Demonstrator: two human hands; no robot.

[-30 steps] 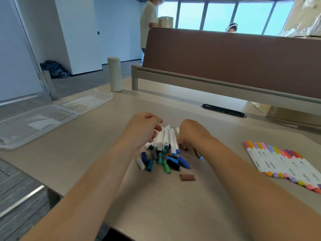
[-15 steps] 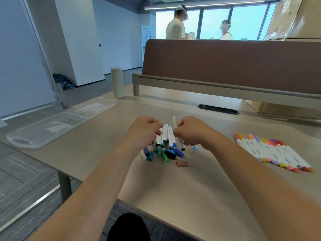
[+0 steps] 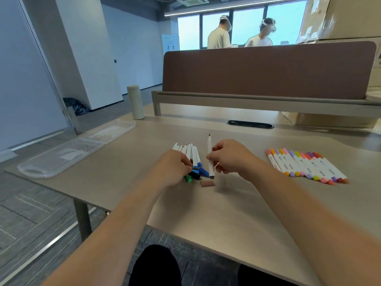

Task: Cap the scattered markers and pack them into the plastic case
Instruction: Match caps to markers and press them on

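My right hand pinches an uncapped white marker with a brown end, held nearly upright with its tip pointing away from me. A loose brown cap lies on the desk just below it. My left hand rests with curled fingers on a pile of uncapped white markers and loose blue, green and black caps; whether it holds one is hidden. A row of capped markers lies at the right. The clear plastic case lies open at the desk's left edge.
A cream cylindrical bottle stands at the back left. A brown partition with a grey rail borders the desk's far side, with a black cable slot before it. Two people stand beyond it. Cardboard boxes sit at the right.
My right hand has lifted one marker out of the pile and moved it right, clear of the others. My left hand has lowered onto the caps. The view has tilted up.
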